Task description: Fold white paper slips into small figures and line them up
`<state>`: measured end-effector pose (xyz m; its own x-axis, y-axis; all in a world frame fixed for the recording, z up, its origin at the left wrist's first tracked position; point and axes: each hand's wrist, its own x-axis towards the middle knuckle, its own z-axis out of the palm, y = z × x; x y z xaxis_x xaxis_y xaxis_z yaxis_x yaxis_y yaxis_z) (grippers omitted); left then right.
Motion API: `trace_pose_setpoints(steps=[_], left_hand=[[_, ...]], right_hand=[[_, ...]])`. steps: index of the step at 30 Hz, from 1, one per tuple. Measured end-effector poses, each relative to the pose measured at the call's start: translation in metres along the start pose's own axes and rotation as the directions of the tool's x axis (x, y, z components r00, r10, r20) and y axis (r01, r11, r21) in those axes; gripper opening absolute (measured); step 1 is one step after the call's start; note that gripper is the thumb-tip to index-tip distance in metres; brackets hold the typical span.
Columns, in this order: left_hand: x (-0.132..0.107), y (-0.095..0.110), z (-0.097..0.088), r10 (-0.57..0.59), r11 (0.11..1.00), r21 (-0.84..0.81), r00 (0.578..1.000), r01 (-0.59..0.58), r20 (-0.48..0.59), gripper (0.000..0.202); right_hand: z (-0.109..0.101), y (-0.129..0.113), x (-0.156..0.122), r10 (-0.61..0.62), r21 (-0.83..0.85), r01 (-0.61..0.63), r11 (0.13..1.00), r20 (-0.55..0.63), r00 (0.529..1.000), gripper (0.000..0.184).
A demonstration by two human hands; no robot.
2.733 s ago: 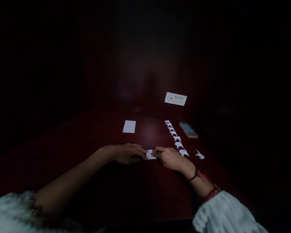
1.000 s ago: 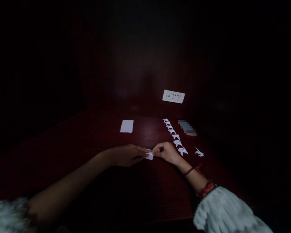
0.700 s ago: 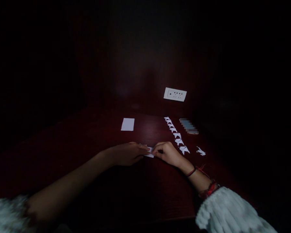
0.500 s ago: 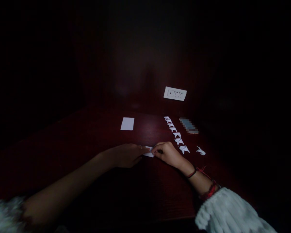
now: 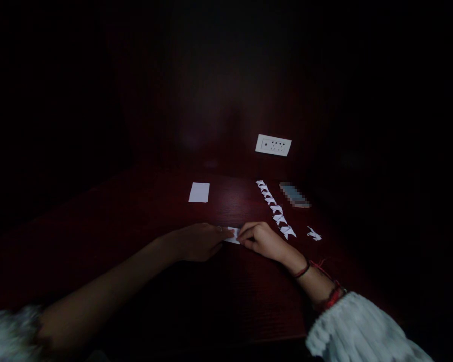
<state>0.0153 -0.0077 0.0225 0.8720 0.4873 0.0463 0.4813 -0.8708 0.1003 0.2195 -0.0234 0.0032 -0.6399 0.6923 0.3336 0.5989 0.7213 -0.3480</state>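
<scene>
A small piece of white paper (image 5: 232, 240) lies on the dark red table between my hands. My left hand (image 5: 200, 243) comes in from the left, its fingers on the paper's left side and one fingertip reaching over the top. At the paper's right edge, my right hand (image 5: 263, 240) is closed, with thumb and fingers pinched together on it. Parts of the paper are hidden under the fingers. To the right of my right hand runs a row of several small folded white paper pieces (image 5: 275, 208).
A flat white sheet stack (image 5: 199, 192) lies farther back, left of centre. Behind the row sits a phone-like object (image 5: 294, 194), pixelated. Some crumpled white paper (image 5: 314, 234) lies at the right. A white socket panel (image 5: 274, 145) is on the back wall. Surroundings are very dark.
My right fingers have shifted slightly at the paper's right edge. My left hand stays on the paper. The whole view has moved a little.
</scene>
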Motion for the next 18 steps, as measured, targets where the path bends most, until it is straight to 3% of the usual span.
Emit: trace_pose_setpoints(steps=[7, 11, 18], left_hand=[[0.002, -0.001, 0.004, 0.039, 0.999, 0.006, 0.999, -0.039, -0.036, 0.035], [0.003, 0.000, 0.009, -0.004, 0.998, 0.056, 0.999, 0.007, -0.051, 0.033], [0.004, 0.008, 0.006, -0.062, 0.993, 0.104, 0.998, 0.063, -0.007, 0.037]], right_hand=[[-0.008, -0.002, -0.002, -0.014, -0.019, 0.016, 1.000, 0.075, 0.997, 0.017], [-0.014, -0.001, -0.001, -0.022, 0.030, 0.018, 0.999, 0.129, 0.991, 0.017], [-0.010, 0.006, -0.001, -0.012, -0.001, 0.012, 1.000, 0.055, 0.998, 0.022]])
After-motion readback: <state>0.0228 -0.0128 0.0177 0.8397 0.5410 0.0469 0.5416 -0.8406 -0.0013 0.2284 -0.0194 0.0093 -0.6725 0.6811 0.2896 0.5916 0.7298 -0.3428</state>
